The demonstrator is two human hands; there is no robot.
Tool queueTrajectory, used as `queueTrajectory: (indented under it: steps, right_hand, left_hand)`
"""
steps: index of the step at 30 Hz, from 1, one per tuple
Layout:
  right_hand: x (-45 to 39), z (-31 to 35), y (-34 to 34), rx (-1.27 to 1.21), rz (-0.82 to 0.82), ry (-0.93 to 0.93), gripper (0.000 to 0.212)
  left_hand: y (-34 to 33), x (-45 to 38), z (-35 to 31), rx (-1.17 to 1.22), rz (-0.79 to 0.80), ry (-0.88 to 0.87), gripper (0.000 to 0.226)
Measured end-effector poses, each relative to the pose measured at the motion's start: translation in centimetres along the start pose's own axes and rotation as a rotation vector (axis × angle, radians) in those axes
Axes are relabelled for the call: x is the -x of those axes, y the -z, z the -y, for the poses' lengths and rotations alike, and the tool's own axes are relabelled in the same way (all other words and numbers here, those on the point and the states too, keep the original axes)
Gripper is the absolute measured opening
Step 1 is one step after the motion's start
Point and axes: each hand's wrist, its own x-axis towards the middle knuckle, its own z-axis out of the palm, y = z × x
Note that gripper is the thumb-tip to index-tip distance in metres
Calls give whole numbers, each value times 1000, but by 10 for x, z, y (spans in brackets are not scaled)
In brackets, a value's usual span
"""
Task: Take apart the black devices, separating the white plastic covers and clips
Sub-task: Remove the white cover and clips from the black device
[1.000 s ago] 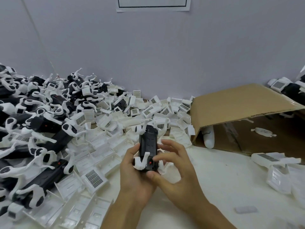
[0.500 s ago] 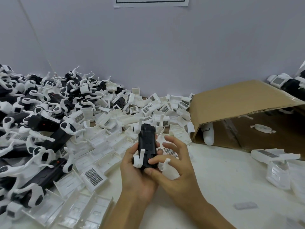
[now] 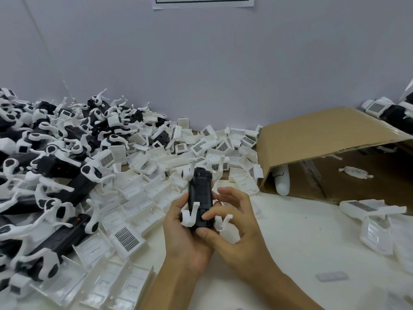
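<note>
- Device (image 3: 200, 193): one black unit stands nearly upright over the surface (image 3: 290, 238), held between our two hands, with white clips at its top and bottom corners.
- Our left hand (image 3: 185, 238) cups it from the left and below, thumb along its left edge beside a clip (image 3: 188, 217).
- Our right hand (image 3: 234, 222) pinches its lower end, thumb under the base, forefinger curled across the front, the other fingers spread loosely behind.
- A second low clip (image 3: 223, 221) juts out at the right.
- Left of us lies a pile of devices (image 3: 51, 175), too many to count; loose white covers (image 3: 156, 175) spread beside it.
- One cardboard box (image 3: 324, 139) lies on its side at the right.
</note>
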Motion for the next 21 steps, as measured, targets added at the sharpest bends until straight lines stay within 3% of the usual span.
queueTrajectory:
  steps: [10, 12, 14, 16, 17, 19, 21]
  right_hand:
    - [1, 3, 1, 77, -44, -34, 20]
    - [-1, 4, 6, 82, -100, -31, 28]
    - [-6, 3, 17, 66, -279, -120, 29]
    - [-12, -4, 29, 322, -407, -221, 22]
    - [-14, -9, 33, 541, -338, -302, 27]
    - [-13, -18, 35, 863, -102, -446, 35]
    - [-12, -22, 33, 907, -30, -483, 29]
  left_hand:
    - [2, 0, -3, 42, -1, 1, 45]
    - [-2, 2, -9, 18, 10, -22, 45]
    - [-7, 3, -13, -89, -27, -160, 45]
    - [-10, 1, -17, -263, -179, -440, 50]
    - [-9, 1, -19, -353, -262, -569, 53]
    - [-8, 3, -20, -457, -324, -659, 50]
    - [-5, 3, -18, -457, -323, -644, 28]
